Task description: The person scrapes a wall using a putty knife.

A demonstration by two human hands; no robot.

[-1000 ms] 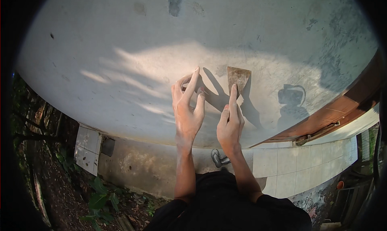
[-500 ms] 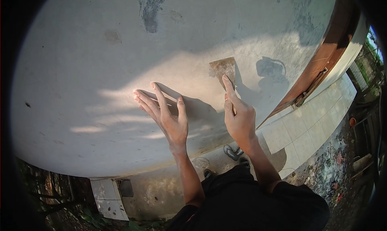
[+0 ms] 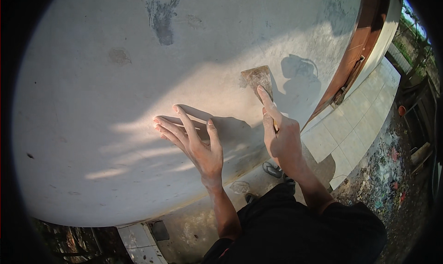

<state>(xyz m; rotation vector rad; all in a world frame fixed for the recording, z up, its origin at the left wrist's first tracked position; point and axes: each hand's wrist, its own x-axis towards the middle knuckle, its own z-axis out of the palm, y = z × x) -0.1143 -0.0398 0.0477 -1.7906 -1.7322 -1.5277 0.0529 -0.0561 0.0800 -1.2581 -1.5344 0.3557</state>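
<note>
A pale grey-white plastered wall (image 3: 106, 88) fills most of the view, part of it in a sunlit patch. My right hand (image 3: 284, 132) grips a putty knife (image 3: 258, 79), its index finger stretched along the wide, stained metal blade. The blade lies against the wall beside a small dark mark; most of the handle is hidden in my palm. To the left, my left hand (image 3: 198, 146) holds nothing. Its fingers are spread, with the fingertips at the wall. Pale dust coats both hands.
A brown wooden door frame (image 3: 348, 65) stands at the right. Light floor tiles (image 3: 364, 121) run past it, beside paint-spotted ground (image 3: 380, 181). Sandals (image 3: 272, 169) lie at the wall's foot by my feet. Dark patches (image 3: 162, 22) mark the wall higher up.
The view has tilted and shifted a little, so the wall and door frame sit differently in it. My right hand keeps the putty knife at nearly the same wall spot; my left hand stays spread.
</note>
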